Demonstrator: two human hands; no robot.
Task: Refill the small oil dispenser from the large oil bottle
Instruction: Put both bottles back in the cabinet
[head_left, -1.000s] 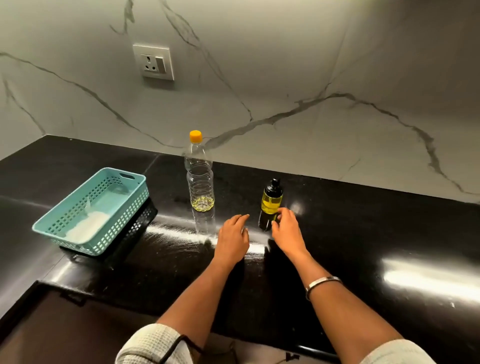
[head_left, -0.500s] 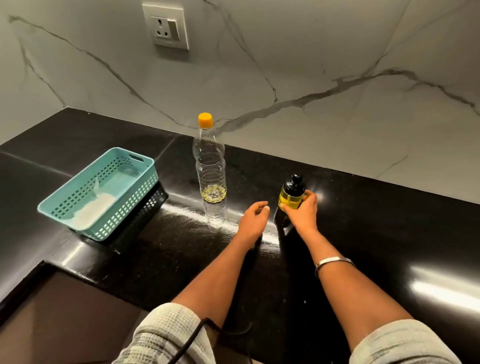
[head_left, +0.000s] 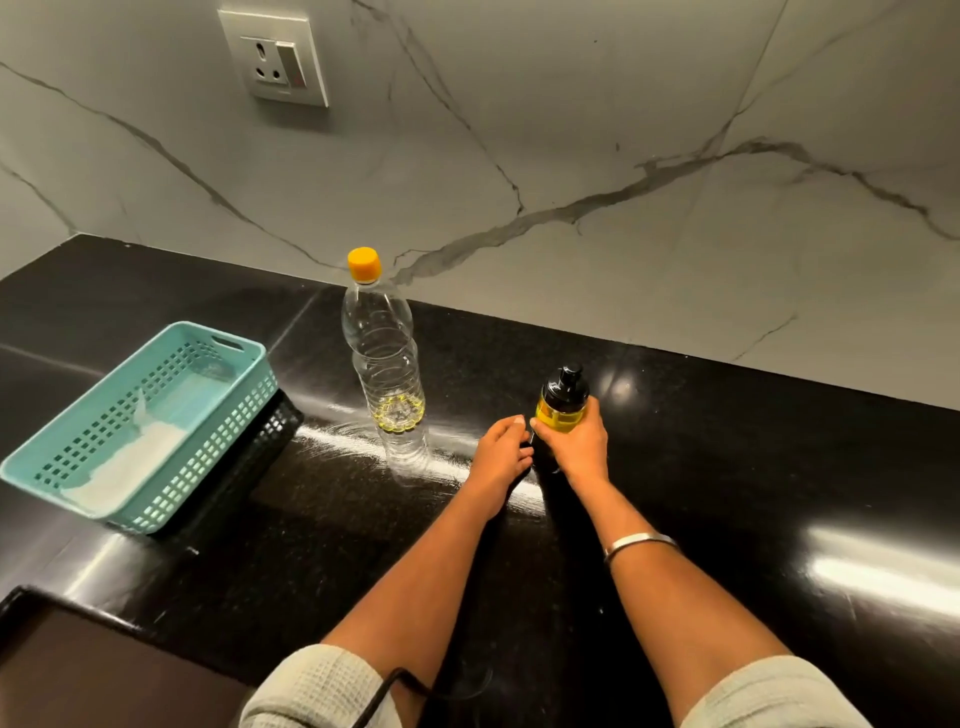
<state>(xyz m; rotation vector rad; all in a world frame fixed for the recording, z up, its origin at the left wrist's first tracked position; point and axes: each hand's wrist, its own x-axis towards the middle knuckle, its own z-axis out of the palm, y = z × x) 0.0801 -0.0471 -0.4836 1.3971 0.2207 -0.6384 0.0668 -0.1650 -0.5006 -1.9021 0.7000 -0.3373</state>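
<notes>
The small oil dispenser (head_left: 562, 399) has a black pump top and yellow oil inside; it stands upright on the black counter (head_left: 727, 467). My right hand (head_left: 576, 447) is wrapped around its body. My left hand (head_left: 501, 449) rests beside it on the left, fingertips touching its lower part. The large oil bottle (head_left: 387, 364) is clear plastic with an orange cap on, and holds a little yellow oil at the bottom. It stands upright to the left of my hands, untouched.
A teal plastic basket (head_left: 135, 421) with a white cloth inside sits on a black basket at the left. A marble wall with a socket (head_left: 272, 57) rises behind. A silver bangle (head_left: 639, 543) is on my right wrist. A dark cable (head_left: 395, 686) hangs near my left sleeve.
My right hand moved from the dispenser's base up around its body and closed on it. My left hand slid right to touch the dispenser. The view tilted downward.
</notes>
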